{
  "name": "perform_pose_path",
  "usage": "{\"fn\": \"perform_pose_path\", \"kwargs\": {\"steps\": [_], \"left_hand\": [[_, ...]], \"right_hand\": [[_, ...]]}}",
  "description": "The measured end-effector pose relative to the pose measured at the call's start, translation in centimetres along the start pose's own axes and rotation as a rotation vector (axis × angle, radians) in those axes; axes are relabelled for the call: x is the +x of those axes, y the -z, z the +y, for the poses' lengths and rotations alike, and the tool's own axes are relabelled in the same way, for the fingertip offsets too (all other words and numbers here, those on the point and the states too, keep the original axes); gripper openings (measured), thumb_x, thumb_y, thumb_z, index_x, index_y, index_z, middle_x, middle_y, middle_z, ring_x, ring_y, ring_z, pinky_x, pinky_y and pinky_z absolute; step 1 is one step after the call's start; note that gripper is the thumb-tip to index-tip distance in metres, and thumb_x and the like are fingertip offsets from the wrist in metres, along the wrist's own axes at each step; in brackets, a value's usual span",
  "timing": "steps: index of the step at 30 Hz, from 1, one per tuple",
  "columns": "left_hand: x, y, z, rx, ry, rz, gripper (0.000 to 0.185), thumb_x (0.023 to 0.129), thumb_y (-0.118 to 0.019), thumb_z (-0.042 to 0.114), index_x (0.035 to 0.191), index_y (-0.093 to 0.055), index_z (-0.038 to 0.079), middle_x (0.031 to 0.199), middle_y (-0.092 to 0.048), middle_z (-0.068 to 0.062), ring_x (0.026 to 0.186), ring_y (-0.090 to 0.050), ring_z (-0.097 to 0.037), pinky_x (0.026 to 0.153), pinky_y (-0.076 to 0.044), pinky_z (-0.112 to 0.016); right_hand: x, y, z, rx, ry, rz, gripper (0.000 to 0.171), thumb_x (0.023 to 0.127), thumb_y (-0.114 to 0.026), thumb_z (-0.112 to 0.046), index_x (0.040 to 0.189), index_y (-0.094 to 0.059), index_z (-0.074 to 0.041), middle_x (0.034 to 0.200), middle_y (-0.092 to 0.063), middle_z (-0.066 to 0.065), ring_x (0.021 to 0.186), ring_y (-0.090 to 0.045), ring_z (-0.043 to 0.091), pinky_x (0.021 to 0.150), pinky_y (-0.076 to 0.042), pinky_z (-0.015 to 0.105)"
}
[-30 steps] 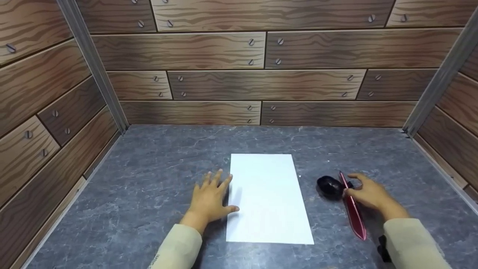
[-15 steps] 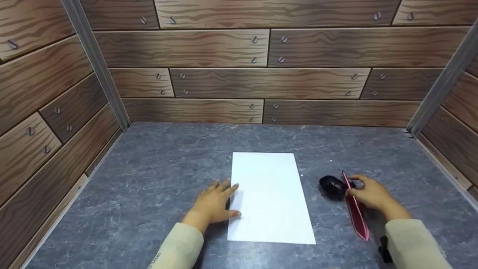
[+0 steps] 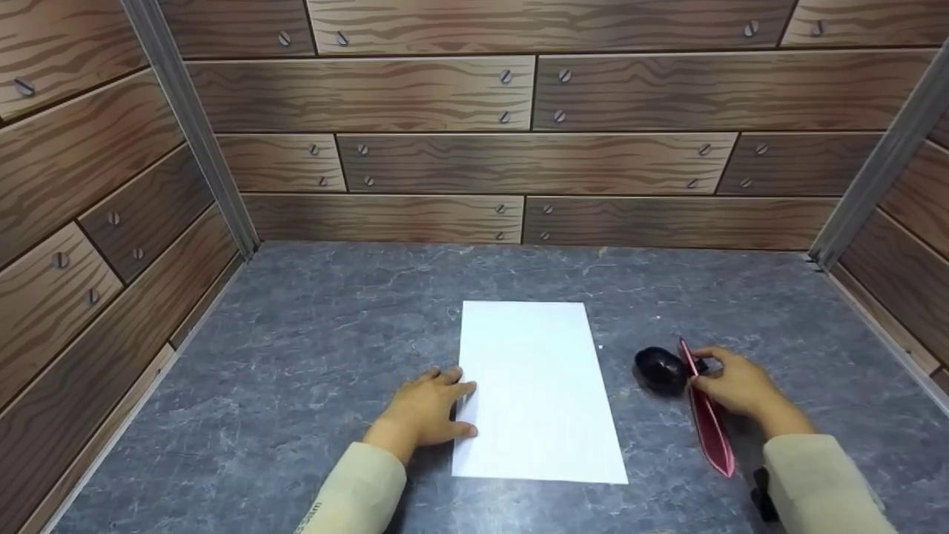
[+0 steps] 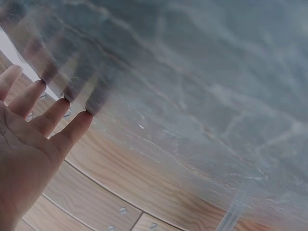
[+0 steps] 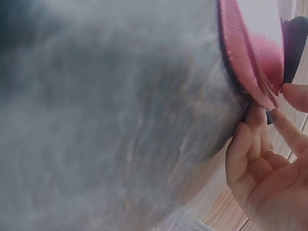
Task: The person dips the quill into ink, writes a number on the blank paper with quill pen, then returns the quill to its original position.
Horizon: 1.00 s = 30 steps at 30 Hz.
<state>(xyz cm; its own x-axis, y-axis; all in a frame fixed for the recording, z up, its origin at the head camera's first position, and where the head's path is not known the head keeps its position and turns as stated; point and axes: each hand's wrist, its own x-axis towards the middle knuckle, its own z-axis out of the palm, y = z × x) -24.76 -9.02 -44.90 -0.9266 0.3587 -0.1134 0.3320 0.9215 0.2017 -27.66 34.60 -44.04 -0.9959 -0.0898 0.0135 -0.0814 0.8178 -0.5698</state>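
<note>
Nearest are two cream sleeves [image 3: 356,486], one entering from each lower corner of the head view. The left hand [image 3: 424,412] lies on the grey marbled tabletop [image 3: 296,356] with its fingers straight and slightly spread; the fingertips [image 4: 89,114] press on the surface right at the left edge of the white sheet of paper [image 3: 535,393], and the thumb meets that edge lower down. It holds nothing. The sheet lies flat in the middle of the table, long side running from near to far.

To the right, the right hand [image 3: 741,391] curls its fingers around the far end of a long red tool [image 3: 706,420], thumb and fingertips pinching it; the right wrist view shows the red edge [image 5: 250,62] caught between the fingers just above the table. The near tip of the tool points toward the person. Just left of that hand, touching the tool's far end, sits a round black object [image 3: 658,369], apart from the paper.

Farther back, wood-patterned panel walls [image 3: 519,156] close the table on three sides, with grey metal corner posts [image 3: 189,126].
</note>
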Motion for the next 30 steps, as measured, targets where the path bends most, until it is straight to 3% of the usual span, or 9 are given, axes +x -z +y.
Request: {"fn": "perform_pose_path", "kwargs": {"steps": [4, 9, 20, 30], "left_hand": [[0.0, 0.0, 0.0, 0.003, -0.015, 0.001, 0.068, 0.080, -0.068, 0.056, 0.139, -0.052, 0.024, 0.148, -0.040, -0.004, 0.134, -0.034, -0.037, 0.102, -0.034, -0.058], [0.0, 0.0, 0.1, -0.006, -0.011, 0.002, 0.068, 0.080, -0.068, 0.055, 0.139, -0.052, 0.025, 0.148, -0.040, -0.003, 0.134, -0.034, -0.037, 0.101, -0.034, -0.059], [0.2, -0.3, 0.2, -0.002, 0.035, -0.004, 0.070, 0.078, -0.068, 0.057, 0.139, -0.053, 0.026, 0.148, -0.040, -0.002, 0.135, -0.033, -0.035, 0.102, -0.031, -0.061], [0.1, -0.2, 0.0, 0.002, 0.013, -0.008, 0.069, 0.080, -0.067, 0.057, 0.139, -0.052, 0.025, 0.148, -0.039, -0.002, 0.135, -0.033, -0.036, 0.101, -0.033, -0.060]], "right_hand": [[0.0, 0.1, 0.1, 0.001, 0.002, 0.000, 0.049, 0.084, -0.065, -0.013, 0.125, -0.049, 0.009, 0.077, -0.063, 0.008, 0.060, -0.054, 0.015, 0.053, -0.044, 0.031], [0.0, 0.2, 0.2, -0.015, 0.004, -0.006, 0.050, 0.085, -0.064, -0.014, 0.127, -0.049, 0.009, 0.077, -0.063, 0.006, 0.063, -0.054, 0.015, 0.055, -0.044, 0.032], [-0.2, 0.5, 0.2, 0.094, -0.025, -0.028, 0.050, 0.086, -0.062, -0.010, 0.129, -0.046, 0.010, 0.070, -0.059, 0.002, 0.055, -0.052, 0.014, 0.047, -0.043, 0.028], [-0.4, 1.7, 0.0, 0.149, 0.002, 0.009, 0.053, 0.089, -0.063, -0.007, 0.132, -0.037, 0.011, 0.083, -0.065, 0.013, 0.066, -0.056, 0.014, 0.054, -0.046, 0.027]]}}
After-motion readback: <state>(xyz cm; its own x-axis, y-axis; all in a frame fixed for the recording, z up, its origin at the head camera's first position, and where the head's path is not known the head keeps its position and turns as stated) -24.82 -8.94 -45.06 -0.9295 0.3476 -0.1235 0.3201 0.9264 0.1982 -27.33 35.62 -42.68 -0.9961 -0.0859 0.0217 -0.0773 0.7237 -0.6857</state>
